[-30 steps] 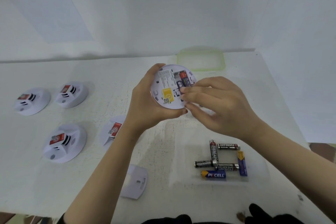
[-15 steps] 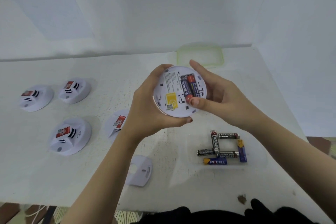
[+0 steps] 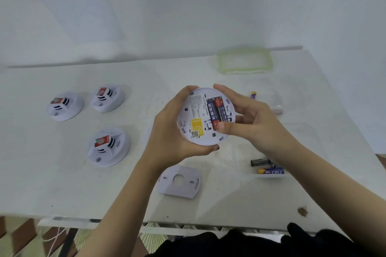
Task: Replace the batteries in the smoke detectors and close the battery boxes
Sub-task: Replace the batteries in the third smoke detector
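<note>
While seated in detector (image 3: 194, 115), batteries (image 3: 217, 110) pressed home by thumb of right grip (image 3: 254, 123), curled round rim; left grip (image 3: 167, 133) cupping shell, above tabletop (image 3: 83, 190). Seating step, apparently. Next: cover (image 3: 179, 182) fetched, aligned, snapped shut.

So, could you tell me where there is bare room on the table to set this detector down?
Bare table lies at the near left, between the front edge, the nearest detector and the cover plate. Another free strip runs along the back, between the two far detectors and the green-rimmed lid. The right side is crowded with loose batteries.
</note>
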{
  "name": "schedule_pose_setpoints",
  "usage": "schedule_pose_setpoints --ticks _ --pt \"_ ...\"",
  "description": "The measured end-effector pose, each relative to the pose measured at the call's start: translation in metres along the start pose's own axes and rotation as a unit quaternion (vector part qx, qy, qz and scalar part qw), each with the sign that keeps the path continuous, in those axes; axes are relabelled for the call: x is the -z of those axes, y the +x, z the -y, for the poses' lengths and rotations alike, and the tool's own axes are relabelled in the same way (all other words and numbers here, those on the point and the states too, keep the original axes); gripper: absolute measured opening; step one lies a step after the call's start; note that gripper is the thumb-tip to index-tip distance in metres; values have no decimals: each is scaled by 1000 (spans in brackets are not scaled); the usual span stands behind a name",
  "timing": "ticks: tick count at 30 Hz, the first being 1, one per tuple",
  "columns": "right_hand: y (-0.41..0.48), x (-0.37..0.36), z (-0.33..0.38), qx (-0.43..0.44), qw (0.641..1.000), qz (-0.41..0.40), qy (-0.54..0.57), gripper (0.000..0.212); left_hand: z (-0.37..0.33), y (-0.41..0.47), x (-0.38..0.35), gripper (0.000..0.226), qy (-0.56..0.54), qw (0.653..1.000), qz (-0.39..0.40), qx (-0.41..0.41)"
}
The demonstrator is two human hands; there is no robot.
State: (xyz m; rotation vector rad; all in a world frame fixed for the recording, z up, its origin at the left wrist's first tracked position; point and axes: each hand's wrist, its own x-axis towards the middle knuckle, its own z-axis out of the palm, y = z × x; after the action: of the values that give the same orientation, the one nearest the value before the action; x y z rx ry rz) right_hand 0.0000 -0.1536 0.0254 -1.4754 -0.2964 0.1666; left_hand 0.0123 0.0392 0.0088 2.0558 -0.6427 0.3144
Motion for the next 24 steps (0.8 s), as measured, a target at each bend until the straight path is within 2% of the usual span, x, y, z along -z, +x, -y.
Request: schedule_pose_setpoints --ticks 7,12,15,18,21,23,24 --pt "-2 -35 -10 -1 1000 -22 -5 65 10 -22 23 96 -1 1000 10 23" --pt "-5 -63 -20 -4 1000 5 -17 57 20 -43 42 95 -23 999 11 34" --pt "-11 -80 -35 -30 998 -46 -9 51 28 -58 54 97 -30 998 16 53" --pt "-21 -84 -59 -7 976 -75 -206 44 39 -72 71 98 -30 997 25 70" --pt "-34 -84 -74 17 907 4 -420 63 52 -88 87 98 -22 995 29 90" --pt "-42 -87 -80 15 858 59 -510 80 60 -99 95 100 -27 993 28 109" --pt "-46 -89 -83 13 846 68 -528 83 64 -104 98 101 -21 993 29 113"
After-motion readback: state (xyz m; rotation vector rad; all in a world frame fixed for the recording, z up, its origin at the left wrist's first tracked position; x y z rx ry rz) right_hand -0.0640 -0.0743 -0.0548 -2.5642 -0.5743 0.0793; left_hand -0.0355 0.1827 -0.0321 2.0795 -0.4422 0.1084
